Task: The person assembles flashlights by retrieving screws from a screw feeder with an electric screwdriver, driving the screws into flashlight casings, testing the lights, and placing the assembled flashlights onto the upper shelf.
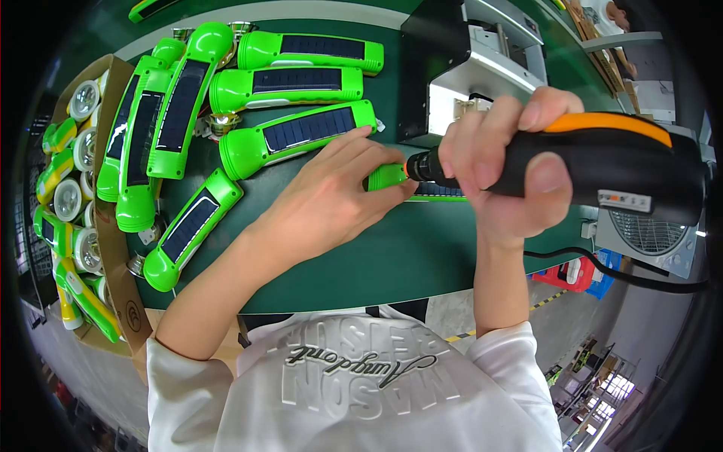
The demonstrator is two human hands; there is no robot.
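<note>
My left hand (324, 196) is closed around the end of a green flashlight (385, 178) lying on the green table, its fingers and thumb pinching either side. In my right hand (512, 154) is a black electric screwdriver (625, 169) with an orange strip, held nearly level. Its tip points left and meets the flashlight's end between my left fingers. The screwdriver and right hand hide much of the flashlight's dark solar panel. Just beyond my left fingers rests another green flashlight (309, 129) with a solar panel.
Several green flashlights (181, 105) lie at the left and back of the table (339, 271). A cardboard box (117, 248) of finished-looking flashlights stands left. A black-and-white machine (467, 68) sits at the back right. A black cable (602, 264) and a fan (648, 230) are at right.
</note>
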